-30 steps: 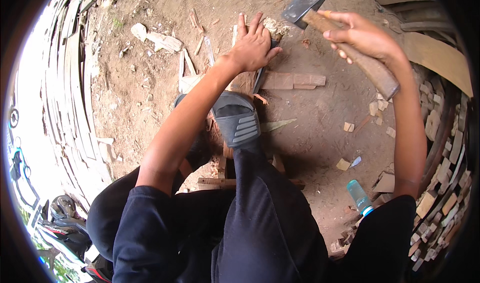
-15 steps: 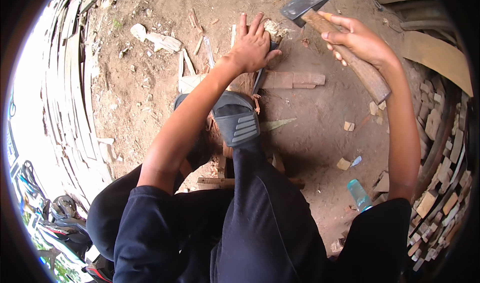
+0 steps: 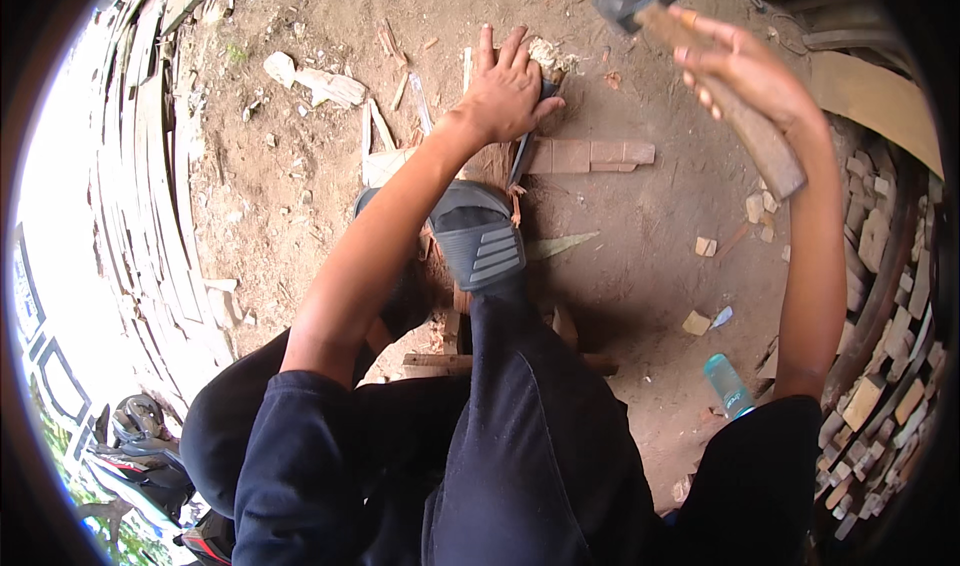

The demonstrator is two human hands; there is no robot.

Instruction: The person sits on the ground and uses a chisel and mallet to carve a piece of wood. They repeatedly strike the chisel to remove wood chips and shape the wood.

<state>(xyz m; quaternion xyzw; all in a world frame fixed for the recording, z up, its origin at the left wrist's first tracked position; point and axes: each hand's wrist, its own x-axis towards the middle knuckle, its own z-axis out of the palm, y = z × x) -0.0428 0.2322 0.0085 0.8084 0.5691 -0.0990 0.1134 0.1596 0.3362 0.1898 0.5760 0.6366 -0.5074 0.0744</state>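
In my raised right hand [image 3: 752,74] is a hatchet [image 3: 722,96], gripped by its wooden handle with the dark head pointing away from me. The hatchet is slightly blurred. My left hand [image 3: 503,94] has its fingers stretched forward, and the thumb lies across the dark handle of a chisel [image 3: 521,158] with a frayed, pale top. The chisel leans with its lower end near a reddish wooden piece [image 3: 590,155] marked with crosswise lines. My sandalled foot [image 3: 480,246] presses beside it, and hides where the blade ends.
A teal bottle [image 3: 728,384] lies on the dirt at the right. Stacked wood offcuts [image 3: 880,406] line the right edge, and long boards [image 3: 140,186] the left. Wood chips [image 3: 320,81] are scattered ahead. A parked motorbike [image 3: 150,476] shows at lower left.
My right hand has moved right with the hatchet, whose head is now a little farther away. My left hand keeps its place on the chisel.
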